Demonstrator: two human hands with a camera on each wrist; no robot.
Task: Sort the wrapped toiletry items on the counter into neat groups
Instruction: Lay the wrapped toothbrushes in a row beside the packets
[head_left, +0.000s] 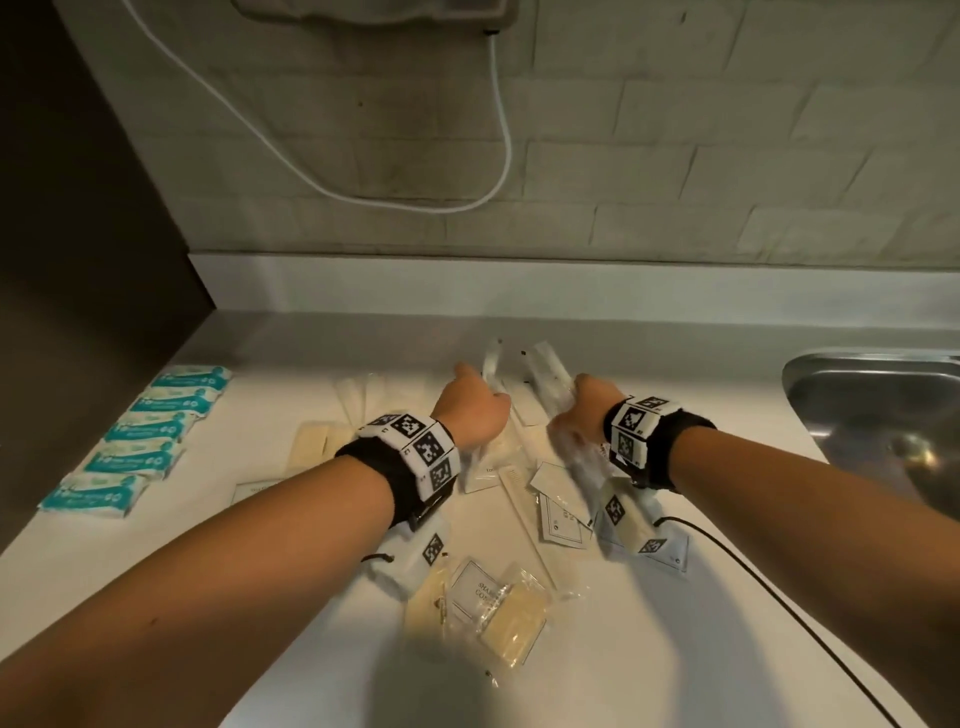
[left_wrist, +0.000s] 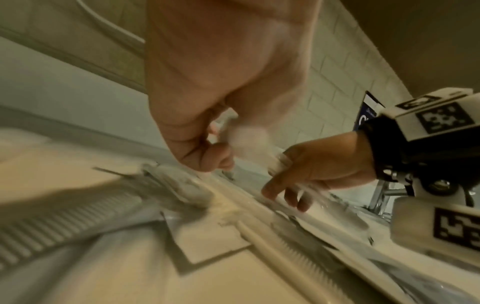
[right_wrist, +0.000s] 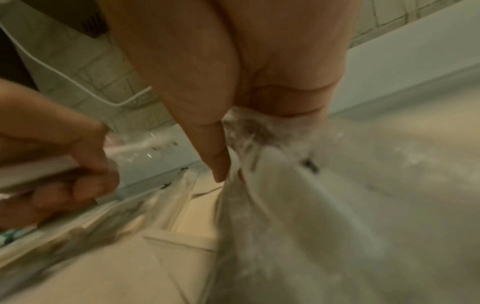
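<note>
My left hand (head_left: 474, 410) curls its fingers round a long clear-wrapped item (head_left: 491, 364) that sticks out toward the wall. In the left wrist view that hand (left_wrist: 207, 152) grips the blurred wrapper (left_wrist: 245, 139). My right hand (head_left: 584, 410) grips a second long clear-wrapped item (head_left: 545, 370) beside it. The right wrist view shows its thumb (right_wrist: 218, 162) pressed on the crinkled wrapper (right_wrist: 272, 185). Both hands hover over the loose pile (head_left: 519, 499) of combs, sachets and yellowish packets. A row of teal packets (head_left: 143, 431) lies at the left.
The white counter (head_left: 156, 597) ends at a dark wall on the left and a low backsplash behind. A steel sink (head_left: 883, 415) sits at the right. A black cable (head_left: 779, 603) trails from my right wrist. A white cord (head_left: 498, 156) hangs on the tiled wall.
</note>
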